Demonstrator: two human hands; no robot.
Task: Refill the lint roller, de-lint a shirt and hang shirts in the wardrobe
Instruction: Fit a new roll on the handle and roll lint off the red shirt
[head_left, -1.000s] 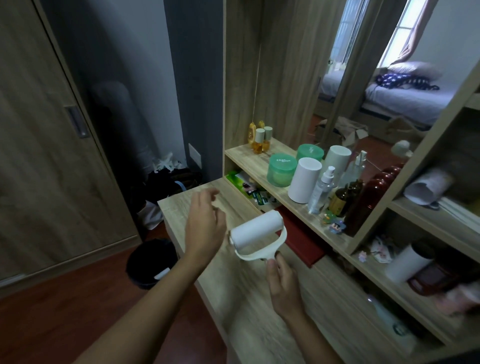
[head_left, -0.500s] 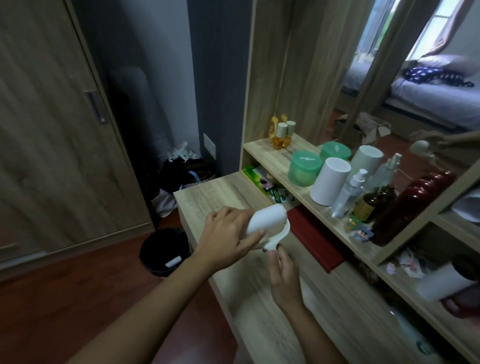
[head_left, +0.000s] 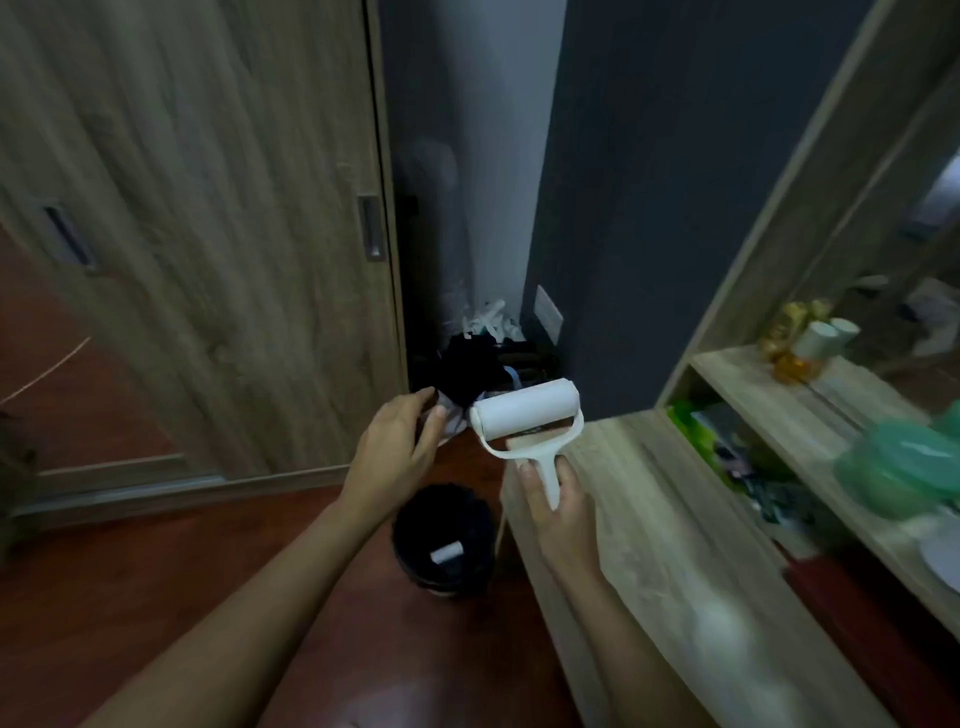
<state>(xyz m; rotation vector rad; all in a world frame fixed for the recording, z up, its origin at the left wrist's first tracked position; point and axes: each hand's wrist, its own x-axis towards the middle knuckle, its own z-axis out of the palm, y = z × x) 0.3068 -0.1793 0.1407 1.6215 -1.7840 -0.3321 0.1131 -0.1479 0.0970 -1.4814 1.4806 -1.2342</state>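
A white lint roller (head_left: 527, 418) with a full white roll is held upright by its handle in my right hand (head_left: 558, 499), above the left end of the wooden dresser top (head_left: 675, 530). Just left of the roll, my left hand (head_left: 397, 447) hovers with relaxed fingers and holds nothing. The wooden wardrobe (head_left: 208, 208) with sliding doors and recessed handles fills the left half of the view, doors closed. No shirt can be seen.
A black waste bin (head_left: 441, 540) with a white scrap inside stands on the red-brown floor below my hands. Dark and white bags (head_left: 478, 358) are piled in the corner. Shelves on the right hold bottles (head_left: 795, 348) and green tubs (head_left: 904, 462).
My left hand has come off the roll and moved left, fingers loosened. My head has turned left toward the wardrobe, so the shelves slid to the right edge.
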